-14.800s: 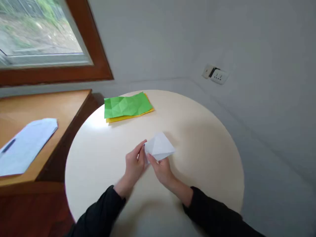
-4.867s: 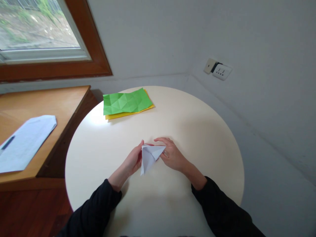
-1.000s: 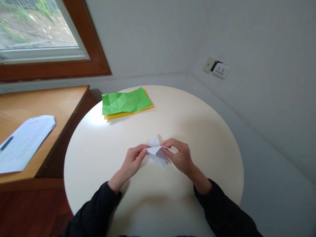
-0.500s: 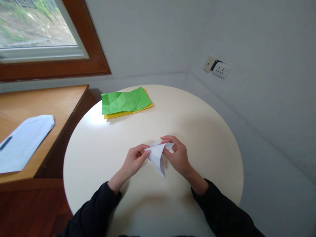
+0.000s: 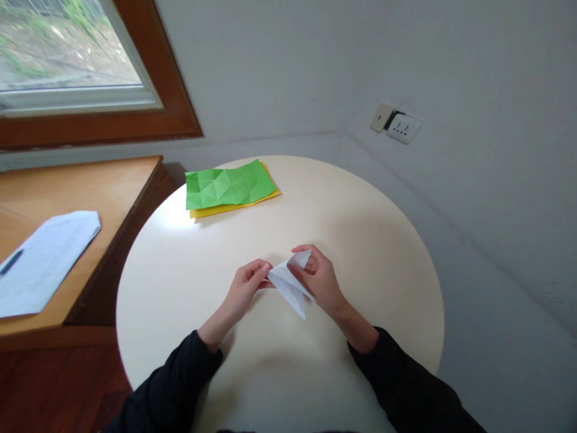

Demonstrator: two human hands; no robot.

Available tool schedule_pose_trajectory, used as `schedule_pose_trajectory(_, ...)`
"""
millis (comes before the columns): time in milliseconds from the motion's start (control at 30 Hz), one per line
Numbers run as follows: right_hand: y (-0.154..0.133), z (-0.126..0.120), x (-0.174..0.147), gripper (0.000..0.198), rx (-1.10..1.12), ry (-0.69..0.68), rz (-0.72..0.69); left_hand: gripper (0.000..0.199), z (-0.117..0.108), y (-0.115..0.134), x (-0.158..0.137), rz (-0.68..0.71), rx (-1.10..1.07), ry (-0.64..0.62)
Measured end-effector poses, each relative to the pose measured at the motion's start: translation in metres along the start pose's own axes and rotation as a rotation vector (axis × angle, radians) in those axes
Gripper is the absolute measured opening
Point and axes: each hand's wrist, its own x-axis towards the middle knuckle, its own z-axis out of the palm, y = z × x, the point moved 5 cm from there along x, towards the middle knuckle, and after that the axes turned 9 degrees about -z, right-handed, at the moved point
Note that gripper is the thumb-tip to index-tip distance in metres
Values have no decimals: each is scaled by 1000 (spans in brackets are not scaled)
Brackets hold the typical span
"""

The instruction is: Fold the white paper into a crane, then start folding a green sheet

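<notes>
1. The folded white paper (image 5: 288, 285) is pinched at its left corner by the left hand (image 5: 246, 286), thumb against fingers.
2. Its right side is gripped by the right hand (image 5: 326, 285), some fingers hidden behind the paper.
3. All this is held over the middle of the round table (image 5: 374, 240).
4. Far left there, yellow paper (image 5: 214, 211) is mostly covered by creased green paper (image 5: 229, 186).
5. Farther left, white sheets (image 5: 54, 258), topped by a pen (image 5: 11, 263), are borne by a wooden desk (image 5: 99, 183).

The round, cream-white tabletop (image 5: 351, 240) shows a bright glossy patch at ten o'clock. Near its rim at eleven o'clock lies yellow paper (image 5: 211, 210), with creased green paper (image 5: 229, 185) on top
</notes>
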Motion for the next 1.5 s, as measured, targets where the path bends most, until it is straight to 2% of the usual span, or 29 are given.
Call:
schedule_pose_trajectory(67,3,-5,1,25,-22,67,-15,39,0,-2,1,-9,-83,-21)
schedule_pose_trajectory(167,6,-9,1,22,-95,156,-52,62,2,-7,1,-26,-120,-67)
schedule_pose_trajectory(267,4,-7,-2,18,-177,167,-121,82,4,-10,0,-5,3,-56)
schedule_pose_trajectory(367,1,0,-5,11,-254,125,-181,88,5,-11,-1,61,144,-11)
schedule_pose_trajectory(433,-1,5,-6,8,-288,90,-196,83,3,-12,-1,93,195,34)
schedule_pose_trajectory(600,3,5,-3,6,-322,62,-169,52,-11,-16,7,119,318,152)
schedule_pose_trajectory(733,10,0,3,13,-316,48,-116,36,-13,-8,9,245,532,230)
schedule_pose_trajectory(900,16,-2,6,21,-316,17,-131,34,-2,0,4,259,745,236)
schedule_pose_trajectory(1100,18,0,6,22,-333,-40,-144,29,8,4,2,255,901,295)
schedule_pose_trajectory(1500,9,-8,7,26,-705,-90,-219,41,7,1,5,170,1172,349)
